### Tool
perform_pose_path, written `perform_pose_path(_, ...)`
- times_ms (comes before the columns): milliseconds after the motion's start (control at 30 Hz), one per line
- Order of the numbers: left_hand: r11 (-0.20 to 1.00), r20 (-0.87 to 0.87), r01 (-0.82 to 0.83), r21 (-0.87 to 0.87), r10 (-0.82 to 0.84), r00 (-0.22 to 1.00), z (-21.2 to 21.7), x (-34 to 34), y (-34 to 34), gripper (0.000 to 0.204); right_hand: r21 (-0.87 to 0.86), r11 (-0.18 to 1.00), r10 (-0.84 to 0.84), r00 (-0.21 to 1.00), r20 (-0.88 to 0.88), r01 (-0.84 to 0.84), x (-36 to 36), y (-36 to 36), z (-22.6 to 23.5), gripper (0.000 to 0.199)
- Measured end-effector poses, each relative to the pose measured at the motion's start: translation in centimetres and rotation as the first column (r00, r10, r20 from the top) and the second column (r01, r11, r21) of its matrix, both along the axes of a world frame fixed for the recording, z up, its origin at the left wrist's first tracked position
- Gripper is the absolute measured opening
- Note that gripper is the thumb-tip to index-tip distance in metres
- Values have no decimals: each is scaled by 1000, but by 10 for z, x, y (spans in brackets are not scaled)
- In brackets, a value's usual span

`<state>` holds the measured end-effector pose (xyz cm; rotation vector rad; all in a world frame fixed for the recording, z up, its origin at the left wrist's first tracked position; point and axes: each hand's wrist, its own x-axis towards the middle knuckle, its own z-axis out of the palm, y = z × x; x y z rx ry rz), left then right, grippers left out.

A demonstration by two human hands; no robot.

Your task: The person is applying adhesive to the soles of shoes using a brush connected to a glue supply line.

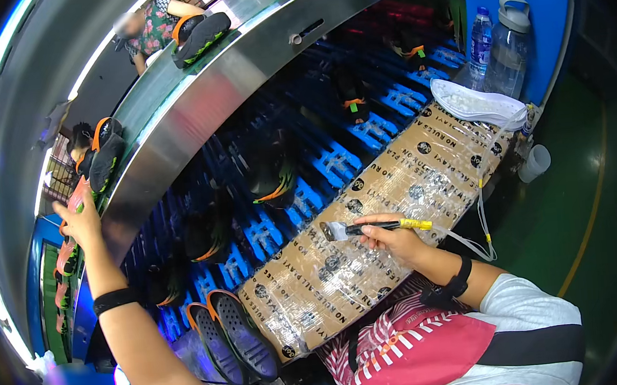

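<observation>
Brush point(370, 227) held in right hand point(393, 240), fingers closed around its handle, bristles at nine o'clock over wrapped board point(396, 185). Left hand point(80, 220) reaches to orange sole point(78, 198) at ten o'clock; grip unclear.

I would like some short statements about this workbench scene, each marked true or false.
1. The right hand holds a brush with a yellow handle end. True.
2. The left hand rests on the cardboard sheet. False: it reaches up to the shoes at the far left.
3. Two bottles stand by the blue panel. True.
4. A pair of soles lies on the conveyor's top belt. False: they lie low, beside the cardboard.
</observation>
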<state>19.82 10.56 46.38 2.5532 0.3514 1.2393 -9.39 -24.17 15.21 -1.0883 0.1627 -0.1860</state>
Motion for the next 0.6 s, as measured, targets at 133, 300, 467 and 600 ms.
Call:
perform_pose_path(133,975,-111,142,171,-124,986,19,32,74,69,-22,999,49,999,22,-48,-1,9,6,27)
perform_pose_path(300,838,126,482,-258,-465,876,6,6,96,44,4,999,51,997,51,-52,-7,12,11,26)
perform_pose_path(467,337,444,791,-511,-684,579,-12,-124,46,32,40,999,-25,997,73,22,-15,6,20,27)
perform_pose_path(600,362,406,821,-442,-735,543,-67,-237,12,30,86,991,-110,989,99,101,-16,4,23,29)
